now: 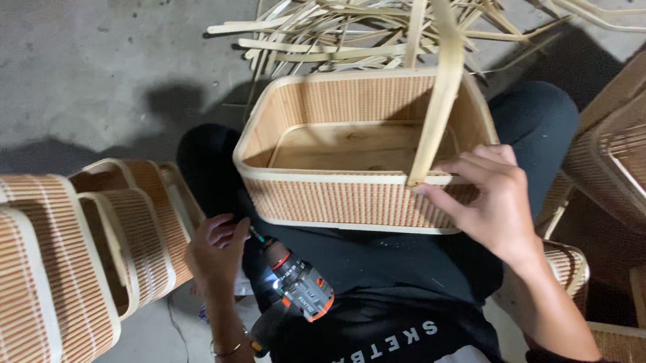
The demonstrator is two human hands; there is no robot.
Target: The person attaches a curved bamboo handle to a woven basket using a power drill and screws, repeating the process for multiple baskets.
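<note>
Steadying a bamboo basket on your lap, your right hand pinched its handle strip against the near rim, while your left hand curled its fingers at the chuck of a drill.

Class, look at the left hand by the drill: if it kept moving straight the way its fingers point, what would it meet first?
Probably the near wall of the woven basket on the lap: the left hand points up-right past the drill bit toward it. Depth is unclear.
</note>
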